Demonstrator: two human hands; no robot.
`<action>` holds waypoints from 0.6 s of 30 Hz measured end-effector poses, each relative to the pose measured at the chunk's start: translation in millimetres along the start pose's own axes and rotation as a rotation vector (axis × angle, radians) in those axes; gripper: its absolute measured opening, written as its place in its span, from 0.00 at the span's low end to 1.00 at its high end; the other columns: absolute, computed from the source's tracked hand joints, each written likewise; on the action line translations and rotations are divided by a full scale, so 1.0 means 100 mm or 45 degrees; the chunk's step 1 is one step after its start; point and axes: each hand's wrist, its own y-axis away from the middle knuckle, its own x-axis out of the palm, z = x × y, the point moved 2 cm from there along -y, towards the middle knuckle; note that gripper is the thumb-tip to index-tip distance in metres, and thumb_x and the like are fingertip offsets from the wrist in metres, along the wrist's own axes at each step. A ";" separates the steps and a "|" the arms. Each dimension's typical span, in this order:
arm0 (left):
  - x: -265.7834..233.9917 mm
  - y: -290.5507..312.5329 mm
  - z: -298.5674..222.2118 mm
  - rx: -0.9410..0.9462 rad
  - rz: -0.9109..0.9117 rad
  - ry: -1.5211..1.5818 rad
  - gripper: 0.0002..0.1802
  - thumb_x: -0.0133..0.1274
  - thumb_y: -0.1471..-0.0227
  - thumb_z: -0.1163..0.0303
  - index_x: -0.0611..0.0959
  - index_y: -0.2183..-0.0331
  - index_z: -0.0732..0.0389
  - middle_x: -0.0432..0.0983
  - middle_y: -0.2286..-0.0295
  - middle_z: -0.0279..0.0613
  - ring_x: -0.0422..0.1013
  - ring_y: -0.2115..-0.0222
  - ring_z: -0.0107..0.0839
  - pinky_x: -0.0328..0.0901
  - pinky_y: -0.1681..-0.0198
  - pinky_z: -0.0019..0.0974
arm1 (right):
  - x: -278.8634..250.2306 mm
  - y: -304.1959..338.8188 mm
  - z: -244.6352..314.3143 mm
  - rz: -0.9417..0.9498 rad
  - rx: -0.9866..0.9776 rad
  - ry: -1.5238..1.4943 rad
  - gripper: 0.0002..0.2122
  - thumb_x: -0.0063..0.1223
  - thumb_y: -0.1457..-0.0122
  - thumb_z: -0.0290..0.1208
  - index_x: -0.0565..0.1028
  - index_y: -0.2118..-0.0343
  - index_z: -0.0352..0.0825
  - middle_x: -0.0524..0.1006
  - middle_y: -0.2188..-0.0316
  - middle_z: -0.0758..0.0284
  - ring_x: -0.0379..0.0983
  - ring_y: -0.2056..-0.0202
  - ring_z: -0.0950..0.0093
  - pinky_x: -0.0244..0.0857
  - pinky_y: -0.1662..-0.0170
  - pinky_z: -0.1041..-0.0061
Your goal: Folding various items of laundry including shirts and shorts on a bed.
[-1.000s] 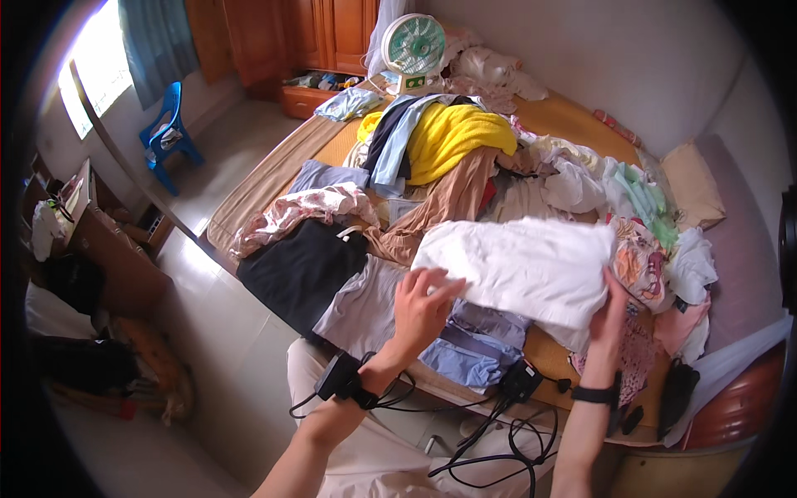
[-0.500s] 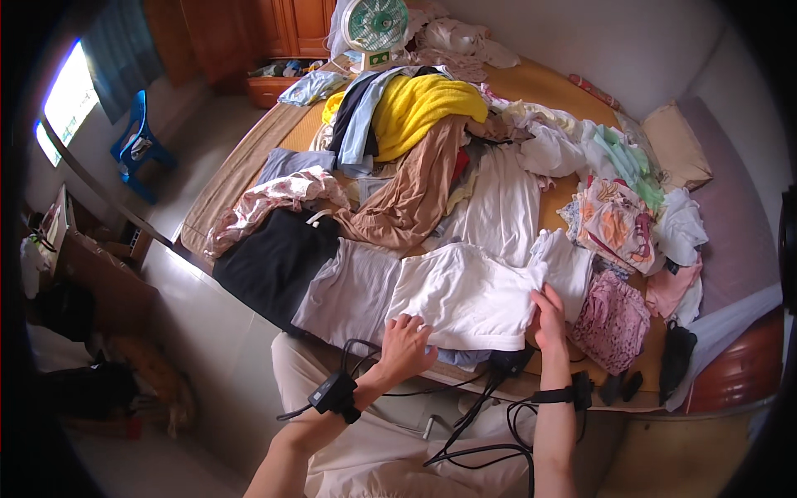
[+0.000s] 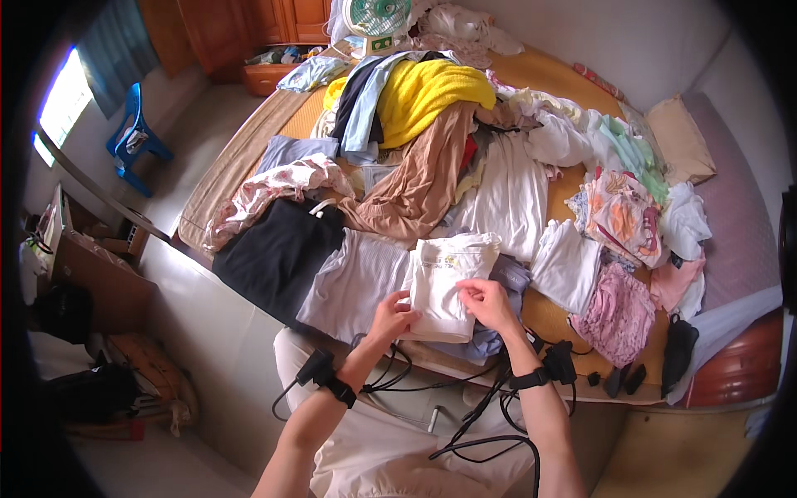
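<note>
A white garment (image 3: 448, 290) lies folded into a narrow upright rectangle near the bed's front edge, with a small print by its top. At its left edge, my left hand (image 3: 393, 318) has its fingers curled in and closed on the cloth. Over the right side, my right hand (image 3: 488, 304) pinches the fabric between thumb and fingertips. A pale grey-lilac ribbed garment (image 3: 349, 286) lies flat just left of the white one. Grey-blue cloth (image 3: 508, 286) shows beneath and to the right of it.
Black trousers (image 3: 278, 257) lie at the left. A folded white garment (image 3: 566, 266) and a pink patterned one (image 3: 614, 311) lie rightward. Behind are brown cloth (image 3: 415, 187), a yellow towel (image 3: 432, 100) and a fan (image 3: 378, 21). Black cables (image 3: 490, 407) hang between my forearms.
The white garment's right part has been folded over leftward, making it much narrower and baring grey-blue cloth. My right hand has moved left with it; my left hand has shifted slightly left.
</note>
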 end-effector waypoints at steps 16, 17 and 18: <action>-0.04 0.19 -0.22 0.948 -0.164 -1.303 0.25 0.61 0.67 0.68 0.72 0.63 0.60 0.70 0.70 0.41 0.68 0.68 0.38 0.64 0.64 0.38 | 0.30 0.46 -0.30 0.133 -0.500 0.915 0.20 0.55 0.65 0.20 0.72 0.63 0.37 0.67 0.66 0.63 0.62 0.60 0.63 0.58 0.54 0.69; 0.03 0.21 -0.22 1.069 0.061 -1.467 0.23 0.61 0.67 0.66 0.73 0.64 0.59 0.70 0.70 0.41 0.68 0.66 0.38 0.63 0.62 0.37 | 0.29 0.44 -0.30 0.155 -0.506 0.896 0.20 0.56 0.65 0.20 0.72 0.63 0.37 0.67 0.66 0.63 0.62 0.60 0.63 0.58 0.54 0.69; 0.08 0.24 -0.21 1.185 0.297 -1.623 0.22 0.61 0.68 0.64 0.75 0.66 0.58 0.70 0.69 0.40 0.67 0.64 0.38 0.62 0.61 0.37 | 0.28 0.43 -0.30 0.176 -0.511 0.878 0.20 0.56 0.65 0.20 0.71 0.63 0.37 0.66 0.66 0.63 0.62 0.61 0.63 0.58 0.54 0.69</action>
